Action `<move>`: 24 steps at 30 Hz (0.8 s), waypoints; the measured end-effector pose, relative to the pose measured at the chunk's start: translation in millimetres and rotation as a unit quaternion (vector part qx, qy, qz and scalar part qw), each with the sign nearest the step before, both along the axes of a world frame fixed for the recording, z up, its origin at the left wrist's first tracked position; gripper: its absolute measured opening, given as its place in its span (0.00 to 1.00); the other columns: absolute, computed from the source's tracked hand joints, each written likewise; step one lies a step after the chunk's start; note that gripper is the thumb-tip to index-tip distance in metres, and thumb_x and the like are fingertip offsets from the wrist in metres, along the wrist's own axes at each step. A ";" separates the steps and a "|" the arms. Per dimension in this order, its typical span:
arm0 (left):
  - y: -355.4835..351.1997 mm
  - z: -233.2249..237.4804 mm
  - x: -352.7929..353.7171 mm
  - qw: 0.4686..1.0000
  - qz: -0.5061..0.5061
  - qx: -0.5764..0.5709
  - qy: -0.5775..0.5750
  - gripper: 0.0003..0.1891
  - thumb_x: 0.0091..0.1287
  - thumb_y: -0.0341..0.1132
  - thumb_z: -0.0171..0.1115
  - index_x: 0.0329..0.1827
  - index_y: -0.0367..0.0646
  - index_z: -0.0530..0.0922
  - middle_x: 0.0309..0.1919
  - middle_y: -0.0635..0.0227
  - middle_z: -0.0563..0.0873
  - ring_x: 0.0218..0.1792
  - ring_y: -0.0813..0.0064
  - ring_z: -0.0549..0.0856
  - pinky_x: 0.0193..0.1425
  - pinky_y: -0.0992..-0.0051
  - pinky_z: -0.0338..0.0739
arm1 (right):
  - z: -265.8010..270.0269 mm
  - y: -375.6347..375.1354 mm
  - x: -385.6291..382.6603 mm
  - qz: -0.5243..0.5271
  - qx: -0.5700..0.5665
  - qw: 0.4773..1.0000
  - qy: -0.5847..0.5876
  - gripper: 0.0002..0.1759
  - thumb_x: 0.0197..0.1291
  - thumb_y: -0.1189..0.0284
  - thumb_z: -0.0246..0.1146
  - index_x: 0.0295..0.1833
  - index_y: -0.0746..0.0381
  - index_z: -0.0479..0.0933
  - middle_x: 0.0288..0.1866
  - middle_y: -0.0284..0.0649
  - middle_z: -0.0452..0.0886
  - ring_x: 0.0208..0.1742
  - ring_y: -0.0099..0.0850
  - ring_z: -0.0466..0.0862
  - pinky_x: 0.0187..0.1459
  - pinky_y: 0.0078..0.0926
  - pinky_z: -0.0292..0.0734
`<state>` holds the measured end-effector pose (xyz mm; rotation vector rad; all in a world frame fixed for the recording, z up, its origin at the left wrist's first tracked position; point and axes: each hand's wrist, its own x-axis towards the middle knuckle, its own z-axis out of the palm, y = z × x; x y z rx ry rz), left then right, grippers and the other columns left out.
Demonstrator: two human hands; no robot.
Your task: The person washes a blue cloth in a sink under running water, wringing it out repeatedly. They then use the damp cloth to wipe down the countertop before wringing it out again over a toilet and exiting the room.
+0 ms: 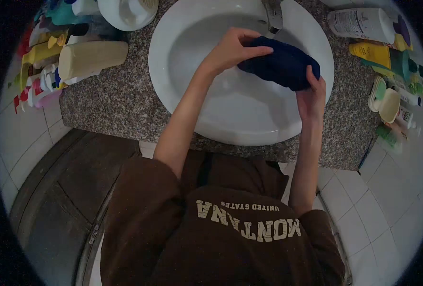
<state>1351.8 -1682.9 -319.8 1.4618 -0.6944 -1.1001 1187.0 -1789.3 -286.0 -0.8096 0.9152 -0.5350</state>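
Note:
A dark navy cloth (pixel 284 65), bunched into a long folded bundle, is stretched between my hands over the white washbasin (pixel 159 64). My left hand (pixel 231 51) grips its left end, with the thumb lying along the top and the fingers partly hidden behind. At the other end my right hand (pixel 312 90) holds the cloth from below, thumb pressed on its near face. The bundle slants down to the right, just in front of the metal faucet (pixel 273 18).
Speckled granite counter (pixel 111 102) surrounds the basin. Several bottles crowd the left side, among them a cream bottle (pixel 95 58) and a white jug (pixel 128 12). On the right stand a white bottle (pixel 361 24), a yellow tube (pixel 369 53) and an opened soap box (pixel 389 106).

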 end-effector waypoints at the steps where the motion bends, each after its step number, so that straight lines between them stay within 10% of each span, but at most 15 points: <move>1: 0.0 6.7 0.3 0.999 -0.018 -0.015 0.029 0.11 0.56 0.36 0.59 0.35 0.37 0.78 0.25 0.73 0.79 0.28 0.86 0.75 0.33 0.84 0.68 | 4.7 -0.6 -1.6 0.038 -0.038 0.999 0.008 0.12 0.52 0.72 0.59 0.40 0.68 0.73 0.34 0.37 0.78 0.34 0.24 0.77 0.39 0.22 0.70; 3: 1.4 18.1 4.6 0.997 0.001 -0.065 0.050 0.11 0.57 0.36 0.59 0.35 0.36 0.78 0.26 0.74 0.79 0.28 0.86 0.75 0.33 0.85 0.68 | 18.6 0.1 -2.2 0.074 -0.077 0.994 0.017 0.13 0.50 0.72 0.60 0.41 0.68 0.72 0.35 0.38 0.78 0.34 0.25 0.77 0.39 0.23 0.71; 5: 0.1 34.3 6.9 0.991 0.020 -0.116 0.069 0.10 0.58 0.36 0.58 0.34 0.36 0.78 0.26 0.74 0.79 0.28 0.86 0.75 0.33 0.86 0.68 | 35.3 3.6 1.1 0.229 -0.404 0.861 0.207 0.14 0.48 0.73 0.62 0.40 0.70 0.73 0.33 0.39 0.78 0.33 0.24 0.77 0.37 0.20 0.71; 8: -2.1 60.5 1.0 0.987 -0.001 -0.158 0.040 0.10 0.59 0.35 0.56 0.35 0.37 0.77 0.27 0.74 0.79 0.29 0.86 0.74 0.32 0.85 0.68 | 60.9 2.9 5.4 0.322 -0.382 0.828 0.255 0.13 0.49 0.73 0.61 0.38 0.71 0.73 0.29 0.39 0.78 0.30 0.22 0.76 0.34 0.18 0.71; 14: -8.3 50.7 -0.7 0.958 0.132 -0.174 -0.188 0.10 0.58 0.37 0.58 0.32 0.39 0.78 0.24 0.79 0.77 0.21 0.89 0.71 0.20 0.85 0.63 | 83.6 2.7 1.5 0.136 -0.367 0.904 0.170 0.11 0.53 0.71 0.59 0.35 0.70 0.74 0.28 0.36 0.78 0.28 0.21 0.76 0.31 0.18 0.71; 17: -5.7 18.4 -4.9 0.987 -0.050 0.001 -0.156 0.09 0.58 0.37 0.57 0.38 0.45 0.77 0.34 0.76 0.79 0.31 0.85 0.73 0.35 0.82 0.68 | 37.4 -19.6 0.0 0.045 -0.139 0.985 0.088 0.13 0.55 0.68 0.57 0.39 0.68 0.73 0.32 0.36 0.77 0.30 0.23 0.77 0.31 0.21 0.73; 19: -6.9 -19.4 -19.7 0.989 -0.018 -0.133 0.053 0.10 0.58 0.38 0.57 0.32 0.40 0.78 0.32 0.71 0.77 0.26 0.81 0.74 0.30 0.79 0.70 | 7.4 -22.1 -3.2 0.022 -0.055 0.997 0.039 0.15 0.56 0.66 0.56 0.43 0.67 0.71 0.36 0.37 0.77 0.34 0.24 0.77 0.31 0.23 0.75; 24: -18.5 -51.6 -41.7 0.870 0.193 -0.047 0.452 0.12 0.62 0.42 0.50 0.38 0.42 0.73 0.32 0.71 0.76 0.33 0.76 0.74 0.38 0.75 0.67 | -20.1 8.2 -1.4 0.088 0.036 0.991 0.092 0.23 0.55 0.58 0.56 0.46 0.68 0.69 0.40 0.38 0.76 0.38 0.25 0.76 0.40 0.21 0.71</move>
